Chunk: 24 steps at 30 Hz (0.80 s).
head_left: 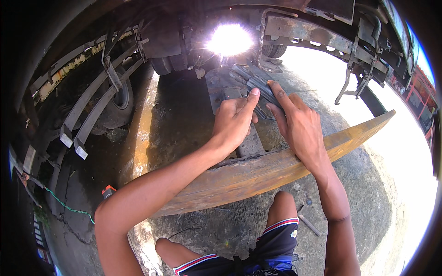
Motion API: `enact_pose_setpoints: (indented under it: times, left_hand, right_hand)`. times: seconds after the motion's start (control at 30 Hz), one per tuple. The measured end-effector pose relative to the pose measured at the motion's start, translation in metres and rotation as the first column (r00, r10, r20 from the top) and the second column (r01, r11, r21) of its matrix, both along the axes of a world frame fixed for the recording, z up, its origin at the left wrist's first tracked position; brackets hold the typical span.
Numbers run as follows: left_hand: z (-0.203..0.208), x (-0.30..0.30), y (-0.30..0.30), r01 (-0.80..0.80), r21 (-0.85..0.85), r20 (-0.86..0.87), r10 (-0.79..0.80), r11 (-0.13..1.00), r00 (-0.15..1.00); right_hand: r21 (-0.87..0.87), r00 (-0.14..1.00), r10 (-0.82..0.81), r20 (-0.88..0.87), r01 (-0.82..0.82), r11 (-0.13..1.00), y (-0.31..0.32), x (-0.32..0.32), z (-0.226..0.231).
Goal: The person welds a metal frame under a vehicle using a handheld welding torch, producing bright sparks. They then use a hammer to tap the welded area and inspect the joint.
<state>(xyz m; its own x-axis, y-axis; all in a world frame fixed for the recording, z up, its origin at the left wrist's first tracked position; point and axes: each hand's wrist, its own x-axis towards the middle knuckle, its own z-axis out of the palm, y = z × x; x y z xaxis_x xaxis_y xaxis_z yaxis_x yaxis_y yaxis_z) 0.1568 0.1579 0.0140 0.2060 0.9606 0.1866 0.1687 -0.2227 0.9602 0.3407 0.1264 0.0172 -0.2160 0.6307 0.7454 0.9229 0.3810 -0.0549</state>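
An elongated, ridged dark grey metal piece (pixel 261 86) is held between my two hands, above the far side of a rusty curved steel beam (pixel 230 184). My right hand (pixel 301 122) grips its near right end, index finger along the top and thumb below. My left hand (pixel 234 120) is closed at its left side, thumb on its edge and the other fingers curled partly out of sight. What exactly the piece is, I cannot make out. Below it a flat steel bar (pixel 251 143) meets the beam.
Overhead and ahead is a vehicle underside with tyres (pixel 120 99) and steel brackets (pixel 99 99). A blinding white glare (pixel 230 40) shines ahead. A hammer-like tool (pixel 309 224) lies by my right knee. An orange-and-black device (pixel 108 191) and green wire (pixel 69 208) are at left.
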Motion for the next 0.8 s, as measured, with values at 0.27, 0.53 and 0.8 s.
enact_pose_setpoints:
  times: [0.27,0.53,0.8]
  left_hand:
    - [-0.0003,0.0019,0.0000,-0.041,0.047,0.027,0.040,0.998,0.999]
    - [-0.0003,0.0028,0.0000,-0.049,0.030,0.054,0.047,0.998,0.997]
    - [0.0000,0.0029,-0.0012,-0.036,0.000,0.077,0.036,0.999,0.996]
  right_hand:
    - [0.009,1.000,0.000,-0.001,0.000,1.000,0.0026,0.0008,-0.0020]
    - [-0.015,1.000,0.012,-0.004,-0.012,1.000,0.0016,0.0003,-0.0012]
    - [-0.022,1.000,0.029,0.001,-0.029,0.999,0.0022,0.0012,-0.0007]
